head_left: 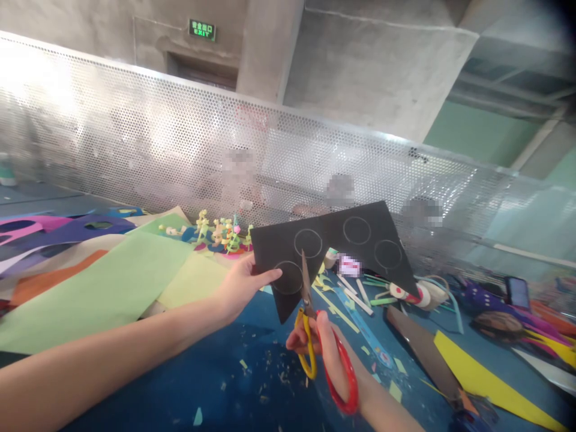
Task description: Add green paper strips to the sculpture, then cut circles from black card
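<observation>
A sheet of black paper (330, 231) with several thin circles drawn on it is held up in front of me, above the table. Its lower edge is notched between two hanging parts. My left hand (243, 282) grips its left side, thumb lying on the face beside one circle. In my right hand (330, 345) is a pair of scissors (306, 291) with one red and one yellow handle loop, which look spread apart. The blades point up in front of the paper near two circles; whether they touch it I cannot tell.
Green paper (103, 288) and other coloured sheets cover the left of the table (225, 366). Small paper figures (220, 233) stand behind my left hand. Yellow paper (490, 372), strips, scraps and a phone (517, 292) lie to the right. A perforated metal screen (180, 144) runs along the back.
</observation>
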`<state>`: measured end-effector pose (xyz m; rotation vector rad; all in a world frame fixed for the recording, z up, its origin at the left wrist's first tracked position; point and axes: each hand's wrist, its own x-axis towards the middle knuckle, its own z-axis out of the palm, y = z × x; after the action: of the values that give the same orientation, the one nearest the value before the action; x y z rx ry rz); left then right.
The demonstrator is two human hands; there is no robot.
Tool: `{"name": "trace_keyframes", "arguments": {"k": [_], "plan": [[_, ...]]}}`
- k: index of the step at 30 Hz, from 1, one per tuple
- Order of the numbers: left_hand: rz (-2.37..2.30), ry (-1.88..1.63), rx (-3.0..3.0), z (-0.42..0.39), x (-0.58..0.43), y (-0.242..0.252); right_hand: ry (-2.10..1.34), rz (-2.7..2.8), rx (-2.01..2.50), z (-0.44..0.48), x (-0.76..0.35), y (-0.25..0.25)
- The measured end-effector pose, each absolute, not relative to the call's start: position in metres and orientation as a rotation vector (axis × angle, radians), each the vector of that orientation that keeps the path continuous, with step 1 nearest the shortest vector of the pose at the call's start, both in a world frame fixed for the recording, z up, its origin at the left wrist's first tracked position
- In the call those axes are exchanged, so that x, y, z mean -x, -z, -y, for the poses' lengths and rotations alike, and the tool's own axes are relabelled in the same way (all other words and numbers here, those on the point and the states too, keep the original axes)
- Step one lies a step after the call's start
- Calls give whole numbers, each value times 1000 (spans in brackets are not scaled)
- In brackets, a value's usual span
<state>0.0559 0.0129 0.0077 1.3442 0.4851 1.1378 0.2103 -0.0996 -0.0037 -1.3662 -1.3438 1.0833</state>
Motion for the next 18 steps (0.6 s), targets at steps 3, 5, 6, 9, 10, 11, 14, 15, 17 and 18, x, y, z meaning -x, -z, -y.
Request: {"name": "trace_keyframes", "arguments": {"k": [3, 5, 6, 9, 10, 11, 14, 15, 17, 18], "plan": [[-489, -1140, -1338, -12, -56, -8, -1071, 1347, 1379, 100, -209, 1], [-490, -1141, -1332, -12, -56, -8, -1060, 1350, 1391, 100, -209, 2], [-490, -1140, -1327, -11, -56, -8, -1059, 1350, 1394, 99, -210, 3], [-493, -1132, -1306, -10, -57, -9, -1070, 1366, 1379, 96, -212, 8], [-498, -1131, -1299, -9, -57, -9, -1073, 1374, 1367, 95, -213, 11], [-505, -1130, -1292, -9, -57, -10, -1074, 1378, 1358, 94, -214, 13], [-510, -1126, -1269, -7, -57, -11, -1059, 1366, 1339, 92, -217, 21], [-509, -1120, -1260, -6, -57, -11, -1049, 1368, 1336, 92, -218, 23], [-510, -1111, -1245, -6, -57, -11, -1029, 1382, 1326, 92, -219, 26], [-511, -1106, -1240, -5, -57, -11, -1024, 1390, 1321, 92, -219, 27]]}}
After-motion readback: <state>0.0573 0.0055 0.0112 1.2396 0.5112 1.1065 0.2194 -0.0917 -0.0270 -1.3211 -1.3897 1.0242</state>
